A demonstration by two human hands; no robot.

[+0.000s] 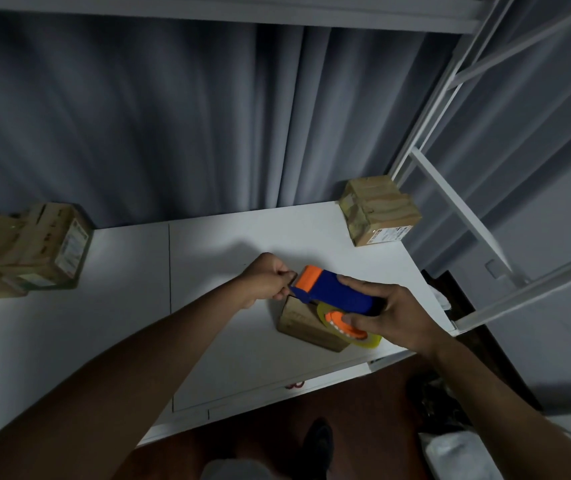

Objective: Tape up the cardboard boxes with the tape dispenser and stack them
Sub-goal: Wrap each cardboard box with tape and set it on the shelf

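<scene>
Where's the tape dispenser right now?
In the head view, the tape dispenser is right of centre, gripped by the right hand above a small cardboard box near the table's right edge.

Box labels (388, 234) too blurred to read

- Dim overall; the brightest patch falls on the white surface (228, 244), fading to grey towards its left end.
- Soft shadows lie on it beside the arms.
- The curtain (173, 126) is murky, with smeared folds.
- Wide-angle bending curves the shelf frame (450, 188) at right.
- Boxes at far left (24, 247) look blurred.
</scene>
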